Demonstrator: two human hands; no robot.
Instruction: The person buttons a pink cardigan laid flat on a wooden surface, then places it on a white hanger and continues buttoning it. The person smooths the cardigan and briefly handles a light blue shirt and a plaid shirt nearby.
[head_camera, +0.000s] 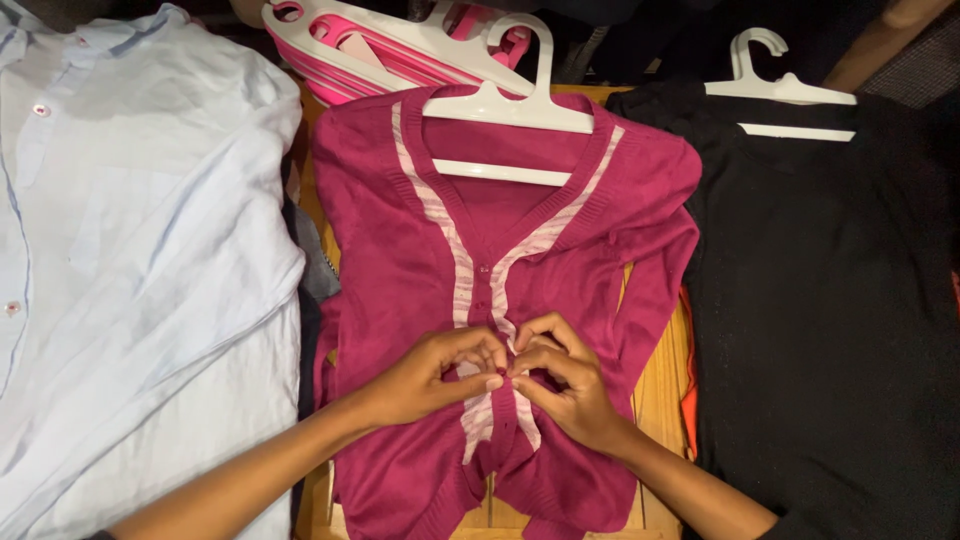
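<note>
Your left hand (440, 372) and right hand (560, 385) pinch the magenta cardigan (400, 260) placket at a middle button; upper buttons appear fastened, the near hem remains open.

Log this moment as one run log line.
left hand: pinching cardigan placket | right hand: same, at a button | cardigan: on white hanger, flat

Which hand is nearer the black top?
Right. The right hand pinches the cardigan placket on the side facing the black top; the left hand pinches it from the far side, toward the blue shirt.
</note>
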